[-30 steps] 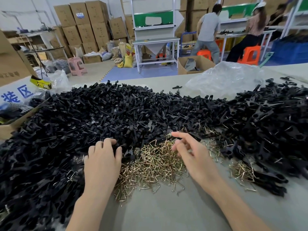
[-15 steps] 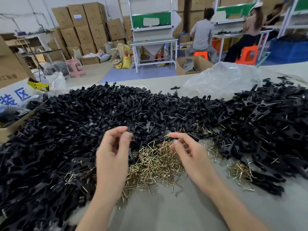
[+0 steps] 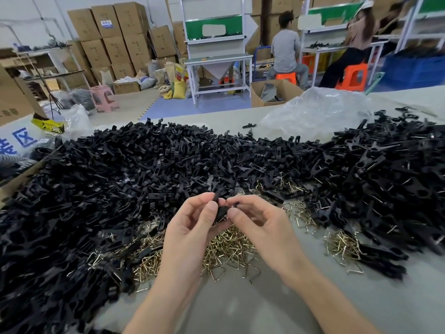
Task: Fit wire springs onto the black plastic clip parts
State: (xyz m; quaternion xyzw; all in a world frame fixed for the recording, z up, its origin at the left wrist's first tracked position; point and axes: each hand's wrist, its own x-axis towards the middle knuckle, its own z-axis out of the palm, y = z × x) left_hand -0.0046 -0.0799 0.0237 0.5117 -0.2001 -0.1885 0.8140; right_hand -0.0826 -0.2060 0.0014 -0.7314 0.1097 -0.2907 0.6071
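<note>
Your L hand (image 3: 192,227) pinches a black clip part (image 3: 220,209), long axis running roughly away from you, above the wire springs (image 3: 224,247) on the counter (image 3: 240,307). R hand (image 3: 260,225) meets it from the right, thumb and forefinger pinching its edge. Spring in there? Can't tell.

The black clip part (image 3: 221,211) pinched between the left hand (image 3: 192,227) and the right hand (image 3: 262,225) is mostly covered by fingertips. Its shape cannot be made out, nor whether any spring sits on it. Both hands hide the middle of the pile of wire springs (image 3: 224,247). The heap of black clip parts (image 3: 120,177) runs off the left and right edges; both forearms leave at the bottom. The cardboard box (image 3: 14,102) at left is cut off too.
</note>
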